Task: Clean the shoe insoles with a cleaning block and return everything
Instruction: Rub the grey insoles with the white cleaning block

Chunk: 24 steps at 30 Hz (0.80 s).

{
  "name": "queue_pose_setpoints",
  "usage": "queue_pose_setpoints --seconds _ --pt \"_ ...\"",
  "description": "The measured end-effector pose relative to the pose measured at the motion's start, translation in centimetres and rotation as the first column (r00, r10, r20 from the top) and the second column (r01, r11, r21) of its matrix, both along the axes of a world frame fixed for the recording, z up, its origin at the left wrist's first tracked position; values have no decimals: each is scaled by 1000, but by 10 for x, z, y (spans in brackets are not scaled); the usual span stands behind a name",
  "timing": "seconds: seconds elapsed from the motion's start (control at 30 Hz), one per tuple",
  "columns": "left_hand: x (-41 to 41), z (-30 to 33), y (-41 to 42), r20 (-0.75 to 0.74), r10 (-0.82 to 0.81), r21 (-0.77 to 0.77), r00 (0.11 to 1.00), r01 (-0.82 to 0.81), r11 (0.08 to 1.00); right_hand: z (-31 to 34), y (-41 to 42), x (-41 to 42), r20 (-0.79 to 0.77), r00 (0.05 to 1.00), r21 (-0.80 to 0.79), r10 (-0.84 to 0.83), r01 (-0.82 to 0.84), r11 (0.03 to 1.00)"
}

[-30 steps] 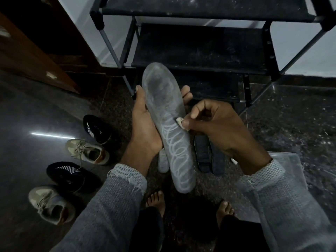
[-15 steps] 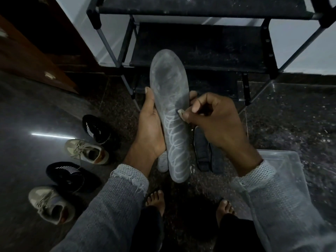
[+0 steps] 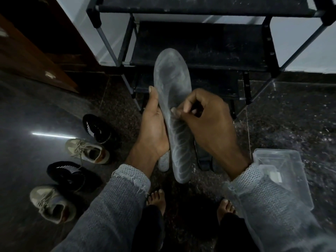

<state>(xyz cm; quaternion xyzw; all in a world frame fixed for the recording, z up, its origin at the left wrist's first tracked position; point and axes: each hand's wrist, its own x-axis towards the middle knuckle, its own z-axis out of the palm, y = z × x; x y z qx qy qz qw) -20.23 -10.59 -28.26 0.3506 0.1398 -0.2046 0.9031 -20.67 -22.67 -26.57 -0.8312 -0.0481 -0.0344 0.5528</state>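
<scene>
A long grey insole (image 3: 172, 84) stands almost upright in front of me, toe end up, with pale looping rub marks on its lower half. My left hand (image 3: 154, 131) grips it from the left side and behind, thumb along its edge. My right hand (image 3: 207, 122) pinches a small white cleaning block (image 3: 173, 110) in its fingertips and presses it on the middle of the insole. On the floor behind lie another pale insole (image 3: 163, 161) and dark insoles (image 3: 204, 157), mostly hidden by my hands.
Two black shoes (image 3: 96, 129) (image 3: 65, 172) and two beige sneakers (image 3: 89, 151) (image 3: 51, 204) sit on the dark floor at left. A black shoe rack (image 3: 200, 42) stands ahead. A clear plastic box (image 3: 283, 171) lies at right. My bare feet (image 3: 157, 198) are below.
The insole has tilted more upright and risen a little. My right hand with the block has slid up its middle, leaving more looping marks below.
</scene>
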Motion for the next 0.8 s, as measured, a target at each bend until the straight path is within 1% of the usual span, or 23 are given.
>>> queue_pose_setpoints --seconds 0.07,0.1,0.17,0.2,0.27,0.33,0.37,0.4,0.43,0.5,0.53,0.6,0.63,0.7,0.77,0.8 --pt "-2 0 -4 9 -14 29 1000 14 999 -3 -5 3 62 992 -27 -108 110 994" --pt "-3 -1 -5 8 -16 36 1000 16 999 -4 -7 4 96 986 -52 -135 140 989" --pt "-3 -2 -4 0 -18 42 1000 18 999 -5 -5 3 108 987 -101 -123 134 986" --pt "-3 -2 -3 -5 -15 41 1000 15 999 -4 -3 2 73 994 -93 -81 87 992" --pt "-2 -2 1 -23 4 39 1000 -4 999 0 -2 1 -34 995 -7 96 -97 995" --pt "-1 -1 4 -28 16 40 999 -15 999 6 -4 2 -99 952 84 289 -282 956" --pt "-1 0 4 -31 20 42 999 -19 999 7 -5 3 -99 942 92 322 -313 945" --pt "-1 0 3 -36 19 38 999 -18 999 7 -5 3 -81 951 78 298 -292 953" --pt "-1 1 2 -43 14 31 999 -13 999 5 -4 4 -46 971 57 236 -234 971" --pt "-2 3 -1 -57 -5 29 998 6 1000 0 -1 2 60 994 22 95 -97 995" --pt "-3 3 -2 -56 -15 29 998 16 999 -1 0 2 108 993 11 51 -52 999" --pt "-4 2 -3 -55 -18 28 998 19 999 -3 0 4 148 988 3 34 -34 999" --pt "-3 1 -2 -63 -11 29 998 12 1000 -4 -2 5 139 988 -1 71 -72 997" --pt "-1 1 0 -68 6 31 998 -4 999 -2 -8 6 96 963 -57 251 -246 968" --pt "-1 2 3 -64 16 23 998 -15 1000 2 -13 7 9 900 -112 436 -432 895" --pt "-1 2 3 -69 26 13 997 -25 1000 3 -15 7 -27 875 -119 483 -482 868"
